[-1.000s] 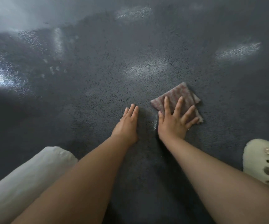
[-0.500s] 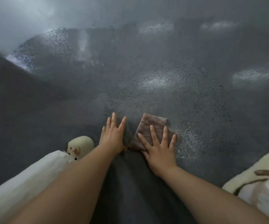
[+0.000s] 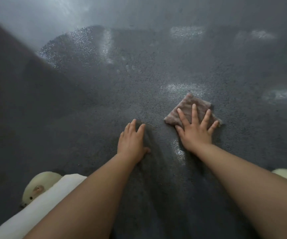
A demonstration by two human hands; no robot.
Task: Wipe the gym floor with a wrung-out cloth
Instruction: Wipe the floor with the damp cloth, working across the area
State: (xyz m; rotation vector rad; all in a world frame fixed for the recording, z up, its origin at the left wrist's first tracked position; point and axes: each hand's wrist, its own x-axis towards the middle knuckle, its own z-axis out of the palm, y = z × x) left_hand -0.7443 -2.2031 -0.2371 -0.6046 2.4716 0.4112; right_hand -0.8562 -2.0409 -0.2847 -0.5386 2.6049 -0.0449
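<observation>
Cloth (image 3: 190,109) and right hand (image 3: 195,133) have swung out to the right since half a second ago, when the cloth lay just beside the left hand (image 3: 132,144); now bare floor (image 3: 105,104) shows between the two hands. A second ago the cloth sat in much the same right-hand spot, so this reads as a side-to-side stroke, with wiping under way over one patch in front of the knees. A wet gleam on the floor by the right wrist suggests that strip has already been covered.

Going left to right: the left hand lies flat on the floor, fingers straight and close together, holding nothing, seemingly as a prop. At about two o'clock from it, apart from it, is the cloth, folded to a small square and flat on the floor. The right hand presses down on the cloth's near half with fingers spread wide; the cloth's far corner sticks out at twelve o'clock beyond the fingertips.
</observation>
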